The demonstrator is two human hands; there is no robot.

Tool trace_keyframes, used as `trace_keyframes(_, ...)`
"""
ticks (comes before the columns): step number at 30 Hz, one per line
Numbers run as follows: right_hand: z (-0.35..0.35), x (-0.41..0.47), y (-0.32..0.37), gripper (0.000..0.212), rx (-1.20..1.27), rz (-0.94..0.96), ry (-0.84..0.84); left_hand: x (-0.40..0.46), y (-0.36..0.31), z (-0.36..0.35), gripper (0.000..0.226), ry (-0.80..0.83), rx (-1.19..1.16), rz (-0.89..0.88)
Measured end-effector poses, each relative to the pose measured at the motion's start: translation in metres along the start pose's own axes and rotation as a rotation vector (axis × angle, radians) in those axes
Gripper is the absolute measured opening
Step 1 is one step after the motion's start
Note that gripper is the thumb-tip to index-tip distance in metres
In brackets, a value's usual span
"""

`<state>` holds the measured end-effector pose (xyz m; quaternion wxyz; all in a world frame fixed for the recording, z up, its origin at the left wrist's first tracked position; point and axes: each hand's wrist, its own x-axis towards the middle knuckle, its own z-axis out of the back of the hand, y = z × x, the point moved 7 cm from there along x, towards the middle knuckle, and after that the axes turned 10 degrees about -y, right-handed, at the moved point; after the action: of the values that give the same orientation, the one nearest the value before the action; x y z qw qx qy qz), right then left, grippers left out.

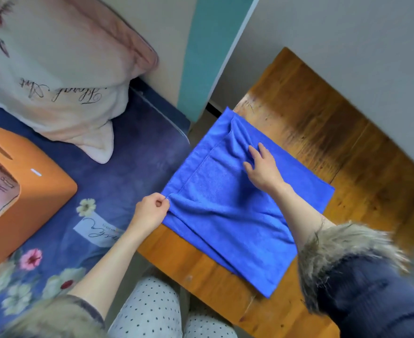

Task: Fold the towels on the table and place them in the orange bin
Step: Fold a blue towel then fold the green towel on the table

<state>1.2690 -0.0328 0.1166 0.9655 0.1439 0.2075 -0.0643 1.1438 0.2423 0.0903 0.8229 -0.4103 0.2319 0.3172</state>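
Both hands are on the blue towel (225, 206): my left hand (151, 211) pinches its near-left corner, and my right hand (262, 169) lies flat on the folded upper layer, fingers spread. I see the towel lying across the wooden table (323, 123), its left edge hanging past the table's side. Left of it, on a floral blue bedspread (118, 172), sits the orange bin (30, 198), cut off by the frame. A pale pillow (62, 69) leans behind it; its script is unreadable. Grey wall (347, 32) backs the table.

Blue towel (227, 203), half-folded, flat on table (323, 113)
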Motion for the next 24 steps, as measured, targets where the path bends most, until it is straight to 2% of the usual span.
trace_keyframes(3, -0.012, -0.012, -0.019, 0.059, -0.086, 0.063, -0.008, 0.005, -0.005, 0.000, 0.016, -0.008, 0.053, -0.030)
trace_keyframes(5, -0.012, -0.018, -0.029, 0.059, -0.119, 0.025, -0.032, 0.005, -0.012, -0.002, 0.016, -0.015, 0.068, -0.056)
trace_keyframes(12, -0.008, -0.064, -0.093, 0.059, -0.038, -0.341, -0.085, 0.012, -0.066, -0.032, 0.017, 0.004, 0.186, -0.245)
trace_keyframes(18, -0.014, -0.139, -0.154, 0.053, 0.109, -0.639, -0.111, 0.013, -0.120, -0.085, 0.018, 0.087, 0.361, -0.521)
trace_keyframes(24, -0.013, -0.192, -0.195, 0.036, -0.044, -0.796, -0.178, 0.006, -0.155, -0.125, 0.020, 0.128, 0.515, -0.670)
